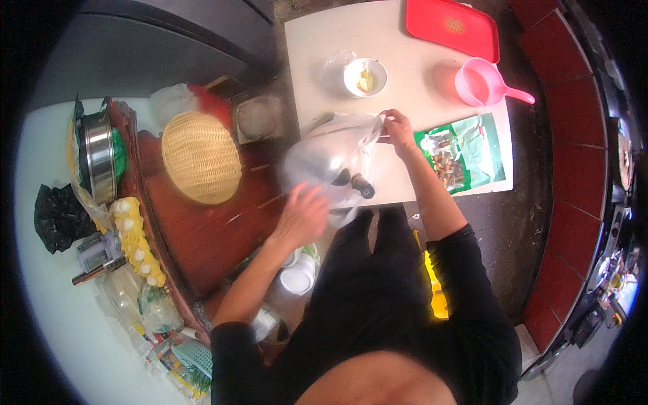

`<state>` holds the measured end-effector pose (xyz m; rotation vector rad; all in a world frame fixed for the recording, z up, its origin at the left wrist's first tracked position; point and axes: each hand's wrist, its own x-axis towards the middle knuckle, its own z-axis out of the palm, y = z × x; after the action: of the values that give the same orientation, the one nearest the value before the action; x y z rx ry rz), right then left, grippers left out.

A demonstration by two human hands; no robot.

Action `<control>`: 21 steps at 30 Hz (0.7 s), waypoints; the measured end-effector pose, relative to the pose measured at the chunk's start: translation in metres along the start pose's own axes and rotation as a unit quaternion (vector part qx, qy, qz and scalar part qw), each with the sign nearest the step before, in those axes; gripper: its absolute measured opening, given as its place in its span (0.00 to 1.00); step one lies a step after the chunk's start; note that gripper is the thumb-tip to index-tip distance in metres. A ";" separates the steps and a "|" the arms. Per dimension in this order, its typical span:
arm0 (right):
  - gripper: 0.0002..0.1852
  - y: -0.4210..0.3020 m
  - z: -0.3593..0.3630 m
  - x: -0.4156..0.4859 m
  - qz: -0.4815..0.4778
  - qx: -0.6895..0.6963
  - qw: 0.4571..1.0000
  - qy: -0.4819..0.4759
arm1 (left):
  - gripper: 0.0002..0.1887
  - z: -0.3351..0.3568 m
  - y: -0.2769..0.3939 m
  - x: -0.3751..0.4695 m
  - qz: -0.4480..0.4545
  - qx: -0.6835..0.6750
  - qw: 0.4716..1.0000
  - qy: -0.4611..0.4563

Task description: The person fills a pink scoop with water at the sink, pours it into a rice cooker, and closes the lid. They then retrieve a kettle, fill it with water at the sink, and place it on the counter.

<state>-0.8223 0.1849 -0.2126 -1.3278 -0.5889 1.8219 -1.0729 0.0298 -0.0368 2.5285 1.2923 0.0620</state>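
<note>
A clear plastic bag (354, 136) lies over a round metal lid or pan with a dark handle (363, 186), at the near left edge of the white table (314, 61). My right hand (397, 132) pinches the gathered top of the bag. Blurred, my left hand (304, 215) is at the near left side of the bag, fingers apart; whether it touches the plastic cannot be told. Beyond the bag stands a white bowl (378, 83) with pale yellow pieces inside. To the right lies a green and clear food pouch (476, 152) holding brown dried pieces.
A pink plastic dipper (473, 83) and a red tray (450, 28) are on the table's far right. A woven basket (202, 157) rests on the red-brown wooden surface at left, near a yellow egg carton (132, 233). White containers (297, 278) stand low beside my left forearm.
</note>
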 end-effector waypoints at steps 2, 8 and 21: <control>0.11 0.006 -0.004 -0.014 -0.043 -0.079 0.994 0.067 | 0.11 0.001 0.000 -0.012 -0.056 0.033 0.998 -0.021; 0.13 0.035 -0.001 -0.107 -0.119 -0.472 0.871 0.057 | 0.24 0.031 -0.013 -0.002 -0.337 0.035 0.932 0.128; 0.24 0.006 0.150 -0.106 -0.088 -0.543 0.825 -0.133 | 0.26 0.147 -0.120 0.004 -0.472 -0.427 0.715 0.289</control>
<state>-0.9496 0.1071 -0.1051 -1.5901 -2.0422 1.5045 -1.1391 0.0629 -0.2109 0.8920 1.9850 1.0063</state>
